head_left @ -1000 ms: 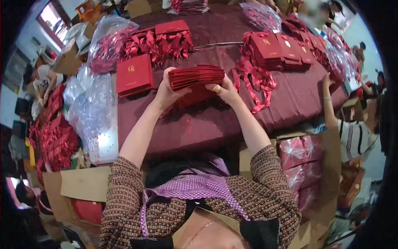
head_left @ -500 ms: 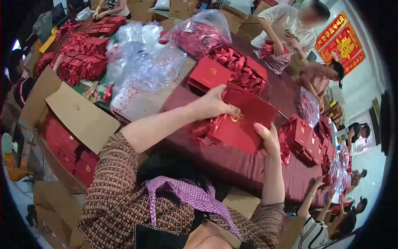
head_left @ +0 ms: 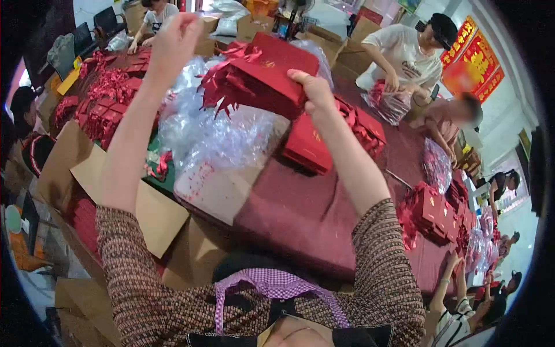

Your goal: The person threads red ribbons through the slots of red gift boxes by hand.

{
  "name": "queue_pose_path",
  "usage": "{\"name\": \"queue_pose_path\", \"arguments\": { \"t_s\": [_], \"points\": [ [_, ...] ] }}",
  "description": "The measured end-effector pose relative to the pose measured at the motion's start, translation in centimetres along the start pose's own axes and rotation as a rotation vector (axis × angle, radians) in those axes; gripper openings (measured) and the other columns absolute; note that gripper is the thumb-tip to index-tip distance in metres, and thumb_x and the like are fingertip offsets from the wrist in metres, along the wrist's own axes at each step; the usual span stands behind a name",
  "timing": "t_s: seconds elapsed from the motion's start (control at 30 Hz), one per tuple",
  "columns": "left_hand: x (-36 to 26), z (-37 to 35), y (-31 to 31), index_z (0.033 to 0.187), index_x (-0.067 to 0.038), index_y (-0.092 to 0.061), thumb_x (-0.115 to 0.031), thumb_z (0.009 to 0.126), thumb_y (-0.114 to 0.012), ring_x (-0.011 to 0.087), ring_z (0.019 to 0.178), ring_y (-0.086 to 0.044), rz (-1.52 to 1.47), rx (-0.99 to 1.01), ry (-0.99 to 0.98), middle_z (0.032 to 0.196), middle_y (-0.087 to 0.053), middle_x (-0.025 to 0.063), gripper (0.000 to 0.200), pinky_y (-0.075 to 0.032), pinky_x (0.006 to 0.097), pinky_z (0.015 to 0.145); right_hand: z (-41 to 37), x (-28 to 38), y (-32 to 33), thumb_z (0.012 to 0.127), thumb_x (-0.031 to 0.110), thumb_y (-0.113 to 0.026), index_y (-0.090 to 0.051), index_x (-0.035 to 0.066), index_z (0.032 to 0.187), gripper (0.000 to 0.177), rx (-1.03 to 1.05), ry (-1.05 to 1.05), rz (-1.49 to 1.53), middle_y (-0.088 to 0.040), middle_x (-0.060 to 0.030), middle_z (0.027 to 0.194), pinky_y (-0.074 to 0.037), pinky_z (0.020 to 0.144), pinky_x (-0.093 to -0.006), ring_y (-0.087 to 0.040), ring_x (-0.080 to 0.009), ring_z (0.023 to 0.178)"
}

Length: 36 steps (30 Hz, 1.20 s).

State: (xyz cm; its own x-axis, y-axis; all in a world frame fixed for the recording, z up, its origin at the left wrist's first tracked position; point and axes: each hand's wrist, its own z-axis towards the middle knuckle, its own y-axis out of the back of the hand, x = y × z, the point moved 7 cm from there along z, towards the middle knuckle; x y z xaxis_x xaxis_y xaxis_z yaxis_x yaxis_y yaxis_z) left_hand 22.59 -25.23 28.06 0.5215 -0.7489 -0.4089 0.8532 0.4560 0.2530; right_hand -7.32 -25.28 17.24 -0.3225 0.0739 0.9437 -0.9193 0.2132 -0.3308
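Note:
My right hand (head_left: pixel 315 89) grips the near right edge of a bundle of red paper gift bags (head_left: pixel 272 72), thumb on top. The bundle is tilted above the table, its loose red ribbons hanging on the left side. My left hand (head_left: pixel 178 43) is raised to the left of the bundle, apart from it, with its fingers curled together. Whatever it may hold is too small or blurred to make out. Crumpled clear plastic bags (head_left: pixel 214 139) lie below and between my hands. Another stack of red gift bags (head_left: pixel 306 144) rests on the table under my right forearm.
An open cardboard box (head_left: pixel 130 199) stands at my left, red bags inside. More red bags (head_left: pixel 430 214) are piled to the right on the maroon tablecloth (head_left: pixel 300 220). Across the table a person (head_left: pixel 404 52) handles a plastic-wrapped red bundle; other people work around.
Both hands have moved up and away over the table. My left hand has let go of the red bags and risen to the left; my right hand has carried them over the plastic.

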Motion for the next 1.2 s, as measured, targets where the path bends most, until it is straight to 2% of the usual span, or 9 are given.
{"name": "queue_pose_path", "arguments": {
  "t_s": [0.17, 0.3, 0.37, 0.4, 0.53, 0.6, 0.73, 0.83, 1.2],
  "points": [
    [-4.8, -6.1, -6.3, 0.106, -0.001, -0.059, -0.015, 0.087, -0.062, 0.0290, 0.102, -0.060, -0.144, 0.359, -0.214, 0.106, -0.062, 0.0157, 0.023, -0.048, 0.0357, 0.086, 5.8, -7.0, -3.1, 0.075, -0.005, -0.066, -0.062, -0.011, 0.093, 0.020, 0.031, 0.053, 0.146, -0.066, -0.0173, 0.088, -0.056, 0.066, -0.0385, -0.066, -0.0283, 0.074],
    [2.2, -12.1, -12.9, 0.129, 0.000, -0.047, -0.034, 0.090, -0.056, 0.0322, 0.125, -0.044, 0.183, 0.659, -0.158, 0.134, -0.048, 0.0177, 0.052, -0.032, 0.0429, 0.104, 6.6, -11.2, -1.5, 0.075, -0.005, -0.066, -0.065, -0.011, 0.088, 0.014, -0.075, -0.069, 0.078, -0.067, -0.0151, 0.085, -0.055, 0.065, -0.0367, -0.066, -0.0248, 0.076],
    [5.9, -14.7, -13.8, 0.119, 0.000, -0.053, -0.041, 0.090, -0.053, 0.0319, 0.122, -0.046, 0.387, 0.683, -0.227, 0.128, -0.052, 0.0186, 0.051, -0.037, 0.0470, 0.097, 7.6, -13.2, 0.5, 0.078, -0.001, -0.066, -0.063, -0.009, 0.097, 0.021, -0.078, -0.138, -0.026, -0.065, -0.0169, 0.094, -0.056, 0.069, -0.0417, -0.066, -0.0279, 0.081],
    [7.3, -15.2, -14.3, 0.112, 0.000, -0.056, -0.044, 0.090, -0.051, 0.0316, 0.121, -0.047, 0.301, 0.848, -0.008, 0.127, -0.053, 0.0178, 0.049, -0.037, 0.0484, 0.095, 9.6, -15.1, 2.4, 0.078, -0.003, -0.066, -0.063, -0.009, 0.099, 0.022, -0.048, -0.111, -0.115, -0.065, -0.0184, 0.094, -0.057, 0.070, -0.0451, -0.066, -0.0296, 0.081],
    [7.7, -14.4, -16.6, 0.109, -0.001, -0.055, -0.040, 0.091, -0.050, 0.0327, 0.122, -0.046, 0.445, 0.902, 0.033, 0.130, -0.050, 0.0160, 0.043, -0.038, 0.0487, 0.095, 7.2, -15.4, 3.9, 0.076, -0.005, -0.065, -0.060, -0.010, 0.100, 0.025, -0.210, -0.323, -0.052, -0.064, -0.0181, 0.097, -0.056, 0.071, -0.0457, -0.065, -0.0311, 0.082],
    [5.2, -12.9, -18.1, 0.125, -0.003, -0.051, -0.030, 0.093, -0.048, 0.0323, 0.130, -0.039, 0.297, 0.683, -0.158, 0.137, -0.046, 0.0156, 0.042, -0.031, 0.0484, 0.104, 7.8, -16.6, 4.4, 0.076, -0.005, -0.065, -0.060, -0.009, 0.101, 0.025, -0.207, -0.357, -0.030, -0.064, -0.0176, 0.097, -0.055, 0.072, -0.0462, -0.065, -0.0312, 0.082],
    [4.9, -13.5, -23.6, 0.136, -0.010, -0.042, -0.030, 0.095, -0.045, 0.0364, 0.133, -0.033, 0.350, 0.811, -0.226, 0.145, -0.036, 0.0136, 0.046, -0.029, 0.0509, 0.107, 9.5, -19.0, 5.4, 0.079, -0.001, -0.064, -0.062, -0.005, 0.101, 0.022, -0.145, -0.483, 0.060, -0.065, -0.0164, 0.096, -0.054, 0.075, -0.0449, -0.065, -0.0309, 0.083],
    [7.2, -16.9, -26.7, 0.145, -0.021, -0.028, -0.041, 0.098, -0.034, 0.0411, 0.138, -0.021, 0.446, 1.192, 0.054, 0.153, -0.021, 0.0105, 0.052, -0.021, 0.0612, 0.107, 10.9, -21.5, 6.6, 0.080, -0.002, -0.063, -0.064, -0.003, 0.094, 0.014, -0.114, -0.581, 0.127, -0.065, -0.0161, 0.090, -0.054, 0.070, -0.0457, -0.065, -0.0305, 0.078],
    [8.7, -20.0, -27.8, 0.146, -0.023, -0.027, -0.052, 0.096, -0.030, 0.0374, 0.141, -0.014, 0.489, 1.160, 0.031, 0.154, -0.017, 0.0087, 0.058, -0.014, 0.0589, 0.110, 7.0, -16.3, 7.6, 0.083, 0.015, -0.066, -0.064, -0.003, 0.097, 0.023, -0.213, -0.351, -0.349, -0.063, -0.0137, 0.087, -0.048, 0.064, -0.0363, -0.060, -0.0242, 0.075]
  ]
}}
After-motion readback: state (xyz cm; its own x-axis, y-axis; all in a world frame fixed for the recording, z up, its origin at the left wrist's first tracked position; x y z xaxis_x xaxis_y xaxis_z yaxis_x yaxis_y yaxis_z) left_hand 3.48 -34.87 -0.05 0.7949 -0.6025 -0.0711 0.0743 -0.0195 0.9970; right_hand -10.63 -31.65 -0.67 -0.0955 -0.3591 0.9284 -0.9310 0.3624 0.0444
